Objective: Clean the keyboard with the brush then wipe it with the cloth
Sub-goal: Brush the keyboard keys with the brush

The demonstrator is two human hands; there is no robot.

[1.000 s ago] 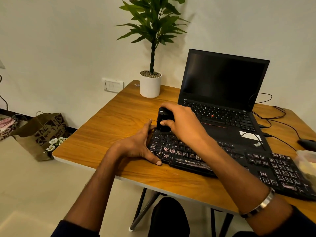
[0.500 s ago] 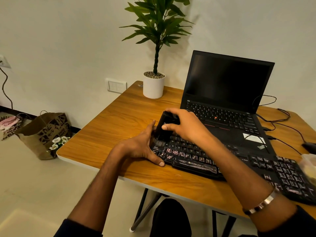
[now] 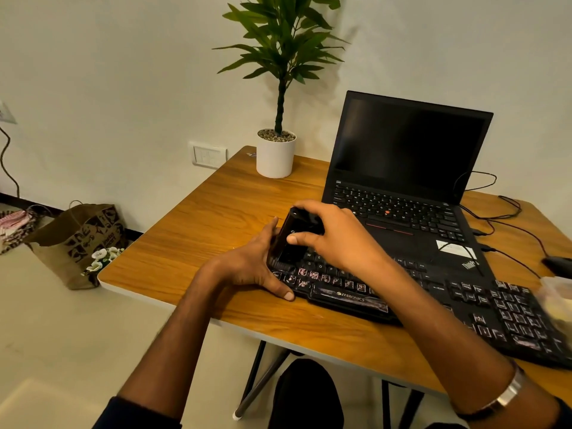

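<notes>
At the far left of the frame a printed paper bag (image 3: pixel 77 243) sits on the floor, and a potted plant (image 3: pixel 276 151) stands at the upper centre, at the back of the wooden table (image 3: pixel 192 243). Just left of centre, my left hand (image 3: pixel 247 264) braces the left end of the Zebronics keyboard (image 3: pixel 402 301): thumb laid along its front edge, fingers straight up against its side, gripping nothing.

Next to it, my right hand (image 3: pixel 334 236) curls around the black brush (image 3: pixel 292 236), thumb pinching its face. A second ago the brush stood upright over the top row; now I have tipped it and dragged it down toward the keyboard's left edge, its lower end on the leftmost keys, touching my left fingers. I judge the brushing is only begun, since the keys to the right are yet to be swept.

Behind, at centre right, the open ThinkPad laptop (image 3: pixel 408 156) is dark. I see no cloth, so wiping comes later.
</notes>
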